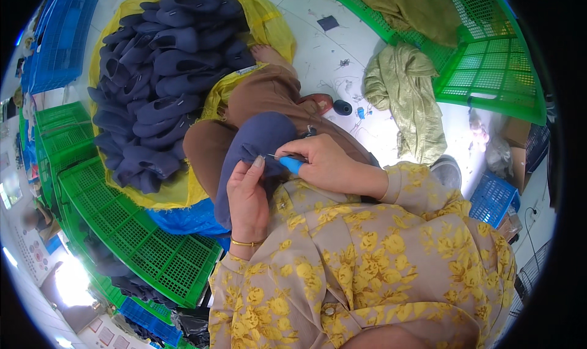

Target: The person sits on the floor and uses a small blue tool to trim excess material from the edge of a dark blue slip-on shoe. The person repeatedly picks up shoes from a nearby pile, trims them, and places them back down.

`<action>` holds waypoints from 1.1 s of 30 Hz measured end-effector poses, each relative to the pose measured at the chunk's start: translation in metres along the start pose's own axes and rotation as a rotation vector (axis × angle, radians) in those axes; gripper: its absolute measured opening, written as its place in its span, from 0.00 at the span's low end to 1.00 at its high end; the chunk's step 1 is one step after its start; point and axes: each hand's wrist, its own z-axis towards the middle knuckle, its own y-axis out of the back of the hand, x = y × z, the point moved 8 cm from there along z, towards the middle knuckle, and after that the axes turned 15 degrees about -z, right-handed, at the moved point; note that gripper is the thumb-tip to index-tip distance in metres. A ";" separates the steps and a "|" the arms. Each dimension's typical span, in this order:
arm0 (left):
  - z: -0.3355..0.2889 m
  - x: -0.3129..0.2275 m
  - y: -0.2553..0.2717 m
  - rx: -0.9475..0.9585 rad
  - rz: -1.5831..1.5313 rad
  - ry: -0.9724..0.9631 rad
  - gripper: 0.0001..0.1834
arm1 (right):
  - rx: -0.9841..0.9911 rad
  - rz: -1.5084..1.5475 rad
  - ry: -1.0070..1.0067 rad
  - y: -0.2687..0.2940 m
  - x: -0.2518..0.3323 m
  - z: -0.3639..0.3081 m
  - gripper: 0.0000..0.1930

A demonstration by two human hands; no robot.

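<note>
A dark blue felt shoe [264, 129] lies across my lap, the same kind as those in the pile to the left. My left hand [247, 196], with a gold bangle at the wrist, pinches a bunched bit of its edge between thumb and finger. Close beside it, my right hand [327, 162] is closed around a thin metal tool [273, 156], whose tip points at the pinched edge. Most of that tool is hidden in the fingers, so its kind is unclear. A blue cover [291, 164] wraps one digit of the right hand.
Many dark blue felt shoes [177, 62] are heaped in a yellow sack [269, 28] at the left. Green plastic crates [140, 245] stand at lower left, another green crate [489, 74] at upper right. A woven sack [406, 98] and thread scraps lie on the floor.
</note>
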 end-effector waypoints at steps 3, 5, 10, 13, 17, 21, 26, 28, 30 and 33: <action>0.000 -0.001 0.001 0.013 -0.005 0.000 0.04 | -0.022 -0.052 0.041 0.000 0.003 0.003 0.09; -0.001 -0.002 -0.001 0.013 0.002 -0.009 0.04 | -0.036 -0.087 0.070 -0.002 0.004 0.004 0.09; -0.001 -0.003 -0.002 0.044 0.005 -0.009 0.03 | -0.080 -0.139 0.113 -0.010 -0.003 0.005 0.11; 0.000 -0.002 0.001 0.070 -0.004 0.001 0.04 | -0.133 -0.127 0.146 -0.012 0.001 0.005 0.12; 0.000 0.000 -0.001 0.095 -0.027 0.002 0.06 | -0.124 -0.074 0.137 -0.016 0.000 0.007 0.11; -0.003 -0.002 -0.007 0.084 -0.039 -0.012 0.08 | -0.035 -0.083 0.083 -0.011 0.003 0.005 0.11; -0.002 0.001 -0.005 0.120 -0.034 -0.006 0.09 | -0.078 -0.081 0.066 -0.010 0.003 0.003 0.11; -0.003 0.001 -0.006 0.102 -0.043 -0.009 0.09 | -0.055 -0.093 0.048 -0.011 0.002 0.003 0.11; -0.004 0.000 -0.006 0.104 -0.044 -0.016 0.10 | 0.001 -0.119 0.015 -0.007 0.008 0.001 0.11; -0.004 0.000 -0.005 0.118 -0.039 -0.022 0.11 | 0.005 -0.084 0.011 -0.010 0.005 0.000 0.11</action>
